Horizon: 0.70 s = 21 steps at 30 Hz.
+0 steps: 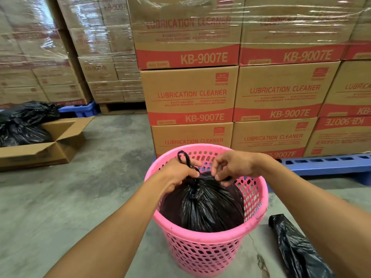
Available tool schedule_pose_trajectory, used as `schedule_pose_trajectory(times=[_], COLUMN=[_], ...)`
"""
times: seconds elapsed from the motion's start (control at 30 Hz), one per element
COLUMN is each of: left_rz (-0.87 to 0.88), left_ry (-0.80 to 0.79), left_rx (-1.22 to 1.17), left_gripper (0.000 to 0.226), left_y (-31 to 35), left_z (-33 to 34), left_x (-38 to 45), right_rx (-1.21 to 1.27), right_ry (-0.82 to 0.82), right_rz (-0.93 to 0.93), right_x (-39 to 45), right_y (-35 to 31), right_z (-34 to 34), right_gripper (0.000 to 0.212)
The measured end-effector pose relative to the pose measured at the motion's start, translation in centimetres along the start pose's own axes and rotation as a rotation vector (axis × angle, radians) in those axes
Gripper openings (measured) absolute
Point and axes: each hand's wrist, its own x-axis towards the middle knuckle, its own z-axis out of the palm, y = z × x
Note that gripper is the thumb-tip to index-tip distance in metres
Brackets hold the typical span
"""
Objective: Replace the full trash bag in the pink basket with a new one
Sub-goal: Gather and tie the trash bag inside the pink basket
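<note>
warehouse concrete floor, with the pink basket (208, 233) as reference. inside it sits the full trash bag (202, 205), neck gathered. left hand (178, 173) is clamped on the knot, right hand (232, 167) pinches a tie end: tying step. next, judged: lift bag out, fit the folded new bag (297, 247) lying right of basket. cartons (190, 95) behind read "lubrication cleaner", "kb-9007e".
</note>
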Motion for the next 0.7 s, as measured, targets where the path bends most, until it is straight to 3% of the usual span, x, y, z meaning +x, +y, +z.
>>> schedule_pose_trajectory(times=[0.1, 0.17, 0.27, 0.43, 0.5, 0.57, 0.7], left_rz=[0.203, 0.314, 0.455, 0.526, 0.537, 0.538, 0.598], left_ry=[0.124, 0.182, 0.240, 0.421, 0.461, 0.449, 0.308], left_rx=[0.330, 0.561, 0.745, 0.841, 0.847, 0.847, 0.829], left_gripper=[0.034, 0.043, 0.057, 0.050, 0.045, 0.037, 0.028], left_y=[-0.2, -0.8, -1.6, -1.8, -1.9, -2.0, -2.8], left_z=[1.0, 1.7, 2.6, 3.1, 2.9, 2.8, 1.7], left_x=[-0.2, -0.6, -1.3, -2.1, -2.0, -2.0, -1.6], right_rx=[-0.283, -0.387, -0.118, 0.061, 0.170, 0.195, 0.080], right_ry=[0.030, 0.186, 0.322, 0.241, 0.163, 0.111, 0.061], right_rz=[0.042, -0.062, -0.244, -0.153, -0.096, -0.060, 0.004], right_x=[0.9, 1.8, 3.0, 4.4, 4.6, 4.4, 4.2], right_y=[0.0, -0.3, -0.6, 0.2, 0.6, 0.9, 1.7], right_z=[0.7, 1.3, 2.9, 4.3, 4.1, 3.8, 2.9], right_gripper=[0.017, 0.013, 0.014, 0.020, 0.036, 0.040, 0.022])
